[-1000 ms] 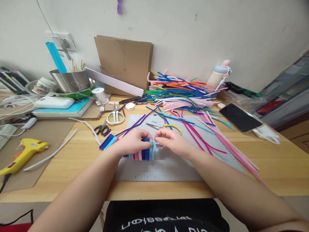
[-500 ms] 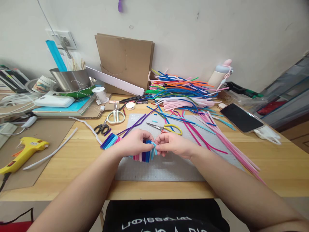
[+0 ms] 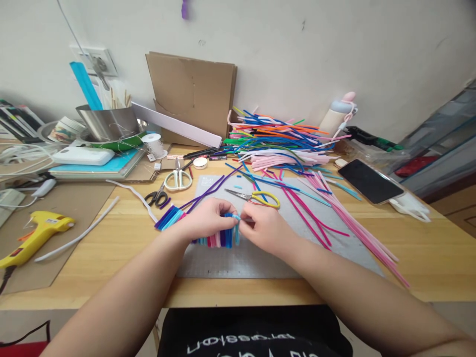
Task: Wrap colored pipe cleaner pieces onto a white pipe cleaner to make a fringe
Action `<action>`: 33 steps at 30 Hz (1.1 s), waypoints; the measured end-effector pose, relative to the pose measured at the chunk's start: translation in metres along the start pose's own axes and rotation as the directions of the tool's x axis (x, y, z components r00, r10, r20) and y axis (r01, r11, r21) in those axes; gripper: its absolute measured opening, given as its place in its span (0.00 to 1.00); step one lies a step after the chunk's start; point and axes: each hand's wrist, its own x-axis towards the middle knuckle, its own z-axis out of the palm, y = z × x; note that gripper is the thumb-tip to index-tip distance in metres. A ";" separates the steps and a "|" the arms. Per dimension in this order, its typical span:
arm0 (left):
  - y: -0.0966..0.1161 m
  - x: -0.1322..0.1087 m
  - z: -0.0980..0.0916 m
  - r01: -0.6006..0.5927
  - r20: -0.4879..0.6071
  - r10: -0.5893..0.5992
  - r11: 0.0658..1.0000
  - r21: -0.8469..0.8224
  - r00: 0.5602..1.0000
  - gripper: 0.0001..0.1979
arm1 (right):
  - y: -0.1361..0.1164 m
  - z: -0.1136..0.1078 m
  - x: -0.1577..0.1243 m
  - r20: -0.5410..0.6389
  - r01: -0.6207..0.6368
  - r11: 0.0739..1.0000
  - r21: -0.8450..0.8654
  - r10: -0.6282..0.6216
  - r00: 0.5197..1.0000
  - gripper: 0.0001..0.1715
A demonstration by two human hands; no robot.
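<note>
A row of short pipe-cleaner pieces (image 3: pixel 225 238) in blue, purple, pink and light blue hangs below my left hand (image 3: pixel 213 217), whose thumb and fingers pinch its right end. My right hand (image 3: pixel 260 225) is closed, its fingertips at the light-blue piece (image 3: pixel 237 233) on that end. Part of the row lies hidden under my left hand; another striped bit (image 3: pixel 171 217) shows left of the wrist. Just beyond my hands, yellow-handled scissors (image 3: pixel 260 198) rest on the grey cutting mat (image 3: pixel 245 265).
Loose pink pipe cleaners (image 3: pixel 357 233) cross the mat's right side; a colourful pile (image 3: pixel 282 144) sits behind. A phone (image 3: pixel 370 182) lies at right. White-handled scissors (image 3: pixel 178 180), black-handled scissors (image 3: pixel 156 198) and a yellow glue gun (image 3: pixel 40 233) are at left.
My right hand has turned over, its fingers now curled more tightly with the back of the hand showing. My left hand has stayed nearly still, and more of the row shows below it.
</note>
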 end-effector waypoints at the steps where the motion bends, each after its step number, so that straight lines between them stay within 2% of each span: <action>1: 0.000 0.000 0.000 0.034 -0.005 -0.034 0.999 0.008 0.999 0.08 | 0.001 0.001 0.002 0.052 -0.086 0.990 0.115 0.080 0.995 0.03; 2: 0.000 -0.001 0.001 0.074 -0.002 -0.074 0.997 0.016 0.997 0.09 | 0.003 0.001 0.004 0.128 -0.189 0.953 0.235 0.163 0.978 0.03; 4: -0.001 -0.002 0.002 0.130 0.016 -0.130 0.991 0.024 0.991 0.11 | 0.006 0.002 0.009 0.291 -0.393 0.815 0.426 0.288 0.912 0.06; 6: -0.001 -0.003 0.002 0.105 0.008 -0.106 0.993 0.045 0.994 0.10 | 0.009 0.001 0.013 0.398 -0.523 0.655 0.545 0.347 0.849 0.08; 10: 0.001 -0.003 0.002 -0.018 -0.019 0.020 0.994 0.104 1.000 0.08 | 0.013 0.000 0.015 0.552 -0.648 0.400 0.648 0.339 0.762 0.11; 13: 0.002 -0.001 0.002 -0.039 -0.029 0.043 0.993 0.112 0.999 0.08 | 0.015 0.001 0.013 0.633 -0.711 0.220 0.668 0.334 0.699 0.10; 15: 0.002 0.000 0.001 -0.042 -0.060 0.049 0.992 0.121 0.997 0.09 | 0.015 0.002 0.012 0.653 -0.726 0.135 0.674 0.351 0.671 0.09; 18: 0.002 0.001 0.001 -0.056 -0.071 0.065 0.991 0.125 0.995 0.09 | 0.016 0.002 0.012 0.668 -0.729 0.102 0.676 0.332 0.666 0.08; 23: 0.005 -0.002 0.000 -0.108 -0.016 0.110 0.989 0.106 0.994 0.11 | 0.019 -0.001 0.012 0.663 -0.720 0.159 0.676 0.295 0.688 0.08; 29: 0.006 -0.001 0.001 -0.097 -0.102 0.104 0.993 0.073 0.989 0.11 | 0.020 -0.003 0.014 0.647 -0.700 0.129 0.703 0.294 0.704 0.09; 33: 0.007 -0.002 0.001 -0.084 -0.056 0.087 0.995 0.060 0.995 0.12 | 0.020 -0.003 0.014 0.639 -0.699 0.193 0.688 0.294 0.711 0.09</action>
